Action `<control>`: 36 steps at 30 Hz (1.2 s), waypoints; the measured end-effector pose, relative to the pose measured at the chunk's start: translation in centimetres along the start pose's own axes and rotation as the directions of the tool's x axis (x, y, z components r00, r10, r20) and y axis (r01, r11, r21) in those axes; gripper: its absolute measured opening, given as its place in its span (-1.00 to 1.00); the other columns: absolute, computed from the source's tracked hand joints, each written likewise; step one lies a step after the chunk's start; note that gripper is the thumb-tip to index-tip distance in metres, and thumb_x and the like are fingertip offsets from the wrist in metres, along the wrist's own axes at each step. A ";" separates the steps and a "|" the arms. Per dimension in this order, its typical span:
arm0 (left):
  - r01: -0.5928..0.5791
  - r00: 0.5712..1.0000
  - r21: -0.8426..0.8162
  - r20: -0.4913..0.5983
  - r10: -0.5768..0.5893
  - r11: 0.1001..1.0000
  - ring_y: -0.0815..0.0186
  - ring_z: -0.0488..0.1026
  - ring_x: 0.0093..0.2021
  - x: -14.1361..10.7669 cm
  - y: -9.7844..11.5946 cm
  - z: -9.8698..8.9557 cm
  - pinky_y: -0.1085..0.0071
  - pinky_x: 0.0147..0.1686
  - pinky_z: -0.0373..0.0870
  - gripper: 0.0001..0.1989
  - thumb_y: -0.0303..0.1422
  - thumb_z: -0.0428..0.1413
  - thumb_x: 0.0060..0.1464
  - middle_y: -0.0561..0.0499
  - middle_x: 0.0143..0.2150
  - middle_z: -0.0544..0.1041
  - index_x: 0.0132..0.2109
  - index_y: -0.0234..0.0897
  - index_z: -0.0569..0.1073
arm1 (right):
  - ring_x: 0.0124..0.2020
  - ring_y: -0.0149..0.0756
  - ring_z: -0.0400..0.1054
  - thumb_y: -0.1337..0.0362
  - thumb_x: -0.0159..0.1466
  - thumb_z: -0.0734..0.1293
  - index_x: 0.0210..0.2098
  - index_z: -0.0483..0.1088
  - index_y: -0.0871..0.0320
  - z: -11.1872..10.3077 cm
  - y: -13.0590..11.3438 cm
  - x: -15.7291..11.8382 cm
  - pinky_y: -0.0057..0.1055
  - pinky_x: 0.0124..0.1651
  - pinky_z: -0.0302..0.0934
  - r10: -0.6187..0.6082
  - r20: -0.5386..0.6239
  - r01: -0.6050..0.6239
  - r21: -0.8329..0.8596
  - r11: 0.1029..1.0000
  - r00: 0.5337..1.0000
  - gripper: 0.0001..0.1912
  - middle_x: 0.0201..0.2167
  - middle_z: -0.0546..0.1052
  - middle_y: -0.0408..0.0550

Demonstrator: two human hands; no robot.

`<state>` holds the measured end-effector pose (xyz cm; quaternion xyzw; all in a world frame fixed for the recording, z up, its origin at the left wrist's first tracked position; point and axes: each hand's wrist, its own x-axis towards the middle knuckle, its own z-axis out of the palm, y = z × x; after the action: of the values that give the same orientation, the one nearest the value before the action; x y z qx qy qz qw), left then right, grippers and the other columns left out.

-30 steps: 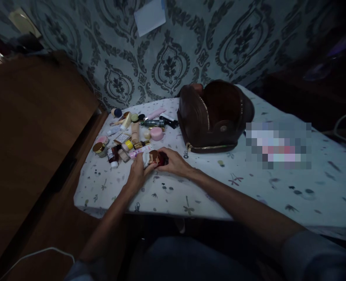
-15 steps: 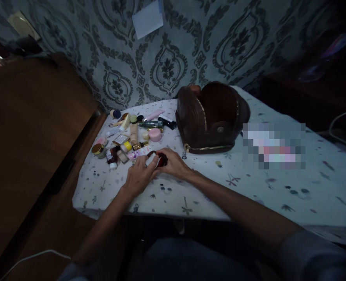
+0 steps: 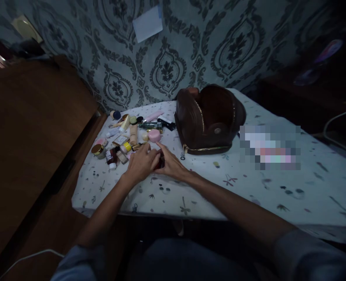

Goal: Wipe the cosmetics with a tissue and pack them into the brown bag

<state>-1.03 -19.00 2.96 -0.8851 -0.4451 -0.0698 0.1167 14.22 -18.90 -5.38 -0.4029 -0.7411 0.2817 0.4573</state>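
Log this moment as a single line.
left hand: at dark red container, grip partly hidden | right hand: holding same container | beyond: round pink container | right: unzipped brown bag on patterned tablecloth

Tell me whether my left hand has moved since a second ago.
Yes: judged against the pink jar, your left hand has shifted rightward and forward, closer to it.
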 end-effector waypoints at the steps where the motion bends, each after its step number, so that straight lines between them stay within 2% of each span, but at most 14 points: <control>1: 0.033 0.999 -0.038 0.008 -0.033 0.999 0.16 0.43 -0.11 0.2 -0.4 0.1 0.36 -0.32 0.32 -0.68 -0.22 -0.12 0.34 -0.13 -0.12 0.45 -0.11 -0.22 0.50 | 0.08 -0.05 0.31 0.20 -0.02 0.54 0.39 -0.13 0.08 0.0 0.0 0.0 -0.10 0.13 0.21 -0.013 0.006 0.013 0.003 1.000 1.000 0.13 0.08 0.36 0.09; 5: 0.118 0.993 -0.262 0.046 -0.110 0.958 0.16 0.46 -0.15 0.5 -2.3 1.5 0.31 -0.20 0.34 -0.61 -0.17 -0.15 0.34 -0.12 -0.17 0.50 -0.19 -0.27 0.50 | 0.03 -0.05 0.33 0.18 -0.03 0.56 0.41 -0.17 0.07 0.1 0.2 -0.1 -0.08 0.12 0.22 -0.020 0.027 0.019 0.002 1.000 0.999 0.19 0.01 0.40 0.06; 9: 0.153 0.988 -0.538 0.065 -0.140 0.829 0.16 0.47 -0.18 -0.5 -3.8 3.2 0.29 -0.16 0.34 -0.57 -0.10 -0.15 0.31 -0.10 -0.24 0.54 -0.19 -0.31 0.47 | 0.00 -0.05 0.33 0.19 -0.06 0.57 0.40 -0.14 0.10 0.1 0.5 0.0 -0.10 0.07 0.24 0.007 0.028 -0.007 -0.018 1.000 1.000 0.20 -0.03 0.41 0.07; 13: 0.209 0.976 -0.729 0.111 -0.189 0.652 0.15 0.47 -0.17 -2.2 -3.9 4.5 0.30 -0.17 0.35 -0.60 -0.05 0.06 0.16 -0.07 -0.19 0.55 -0.09 -0.32 0.43 | -0.05 -0.06 0.32 0.15 0.00 0.54 0.39 -0.09 0.09 0.0 0.4 0.0 -0.10 0.03 0.24 0.010 0.035 -0.008 -0.057 0.998 0.999 0.11 -0.07 0.42 0.05; 17: 0.269 0.957 -0.808 0.161 -0.242 0.524 0.16 0.45 -0.19 -3.2 -3.3 5.2 0.31 -0.18 0.35 -0.51 -0.08 0.24 0.00 -0.05 -0.18 0.53 -0.04 -0.32 0.37 | -0.06 -0.04 0.31 0.12 0.07 0.49 0.37 0.02 0.12 0.0 0.3 0.0 -0.07 0.02 0.24 -0.019 0.016 0.021 -0.113 0.993 1.000 -0.02 -0.07 0.43 0.09; 21: 0.275 0.942 -0.809 0.119 -0.314 0.519 0.15 0.44 -0.17 -3.4 -2.6 5.3 0.30 -0.16 0.33 -0.54 -0.11 0.24 0.03 -0.07 -0.17 0.51 -0.05 -0.32 0.36 | -0.02 -0.05 0.31 0.13 0.06 0.51 0.32 0.14 0.11 0.0 0.4 -0.1 -0.07 0.07 0.23 -0.054 0.067 0.061 -0.108 0.992 0.996 -0.10 -0.04 0.42 0.08; 24: 0.217 0.956 -0.801 0.061 -0.285 0.557 0.17 0.43 -0.16 -3.3 -2.4 4.9 0.30 -0.14 0.32 -0.57 -0.14 0.23 0.05 -0.06 -0.16 0.50 -0.04 -0.32 0.36 | -0.03 -0.11 0.32 0.11 0.06 0.53 0.28 0.21 0.12 0.0 0.5 -0.1 -0.13 0.07 0.26 -0.068 0.131 0.076 -0.058 0.995 0.989 -0.14 -0.07 0.39 0.05; 27: 0.188 0.966 -0.790 0.042 -0.255 0.584 0.17 0.42 -0.16 -3.1 -2.6 4.6 0.30 -0.13 0.33 -0.61 -0.17 0.22 0.07 -0.05 -0.17 0.48 -0.05 -0.31 0.37 | -0.07 -0.17 0.35 0.08 0.14 0.46 0.24 0.28 0.11 -0.3 0.4 -0.1 -0.19 0.02 0.30 -0.085 0.149 0.088 -0.013 0.996 0.985 -0.28 -0.09 0.36 0.02; 32: 0.169 0.970 -0.828 0.044 -0.238 0.535 0.16 0.41 -0.13 -2.9 -2.9 4.7 0.28 -0.09 0.33 -0.59 -0.11 0.18 0.09 -0.08 -0.14 0.48 -0.05 -0.32 0.39 | -0.08 -0.19 0.37 0.12 0.38 0.19 0.21 0.32 0.13 -1.6 0.1 0.2 -0.17 0.03 0.28 -0.112 0.211 0.106 0.038 0.994 0.971 -0.54 -0.10 0.41 0.06; 36: 0.197 0.966 -0.870 0.093 -0.242 0.451 0.16 0.40 -0.06 -3.2 -2.6 4.8 0.26 -0.01 0.33 -0.59 -0.05 0.01 0.21 -0.10 -0.10 0.49 -0.04 -0.28 0.45 | -0.07 -0.17 0.38 0.13 0.41 0.14 0.08 0.44 0.15 -2.2 0.1 0.5 -0.17 0.03 0.26 -0.122 0.203 0.121 0.020 0.992 0.972 -0.60 -0.13 0.48 0.08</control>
<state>-4.89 -18.70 -2.00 -0.7539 -0.4554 -0.3201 -0.3490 16.08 -18.34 -4.31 -0.3240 -0.8062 0.2958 0.3970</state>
